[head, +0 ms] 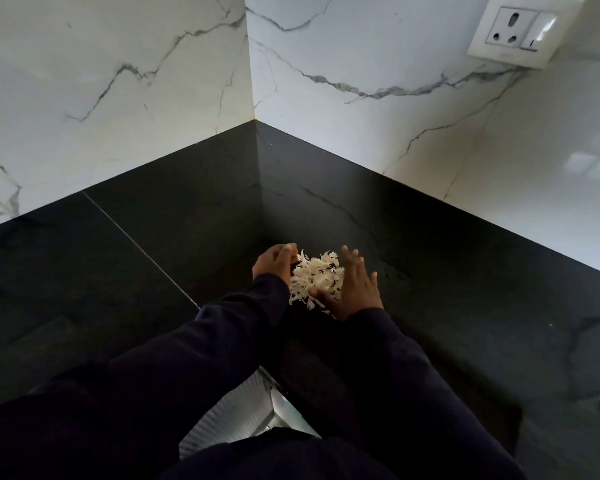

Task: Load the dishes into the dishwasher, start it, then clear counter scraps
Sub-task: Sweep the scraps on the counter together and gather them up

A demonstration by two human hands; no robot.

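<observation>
A small heap of pale, shredded scraps [315, 277] lies on the black stone counter [465, 278] near its inner corner. My left hand [273, 265] is cupped against the heap's left side, fingers curled. My right hand [355, 285] lies flat with fingers spread against the heap's right side, its thumb under the lower edge of the scraps. Both hands touch the pile from either side; neither one encloses it. Dark sleeves cover both arms.
White marble-look walls [118, 98] meet in a corner behind the counter. A white socket and switch plate [518, 29] sits on the right wall, upper right. A ribbed metal surface [236, 410] shows below between my arms. A seam [139, 251] crosses the counter at left.
</observation>
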